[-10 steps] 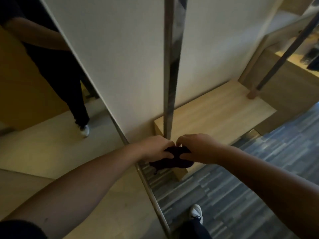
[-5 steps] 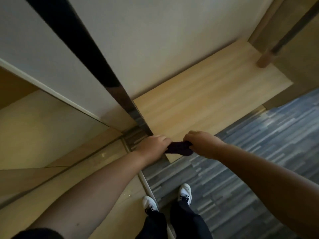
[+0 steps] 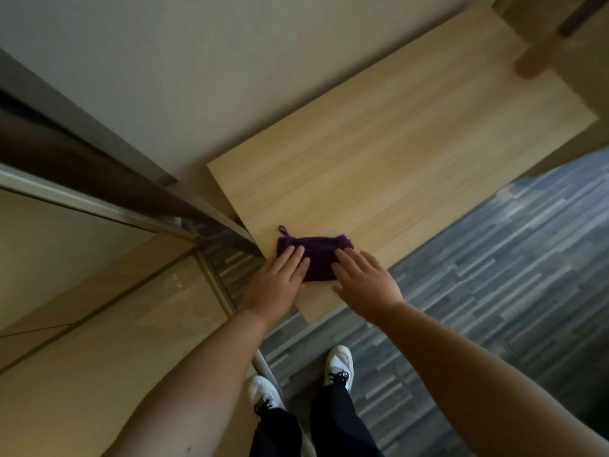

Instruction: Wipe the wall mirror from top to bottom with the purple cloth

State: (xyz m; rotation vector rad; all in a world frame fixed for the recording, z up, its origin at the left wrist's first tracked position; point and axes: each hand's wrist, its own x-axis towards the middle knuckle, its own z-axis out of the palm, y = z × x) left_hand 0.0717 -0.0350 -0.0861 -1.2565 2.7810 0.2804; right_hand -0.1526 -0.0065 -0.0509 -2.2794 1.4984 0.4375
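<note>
Purple cloth: folded, lying flat near the front corner of the wooden bench
Left hand: fingers spread flat, tips on the cloth's left edge
Right hand: fingers spread, touching the cloth's right edge
Wall mirror: at left, beside the bench

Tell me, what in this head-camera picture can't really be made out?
- Near edge of the purple cloth: covered by the fingers of the left hand and right hand.
- Mirror: its upper part is cut off by the left picture edge, so whether it is clean cannot be told.
- Post foot on the wooden platform: blurred, cropped at the top.
</note>
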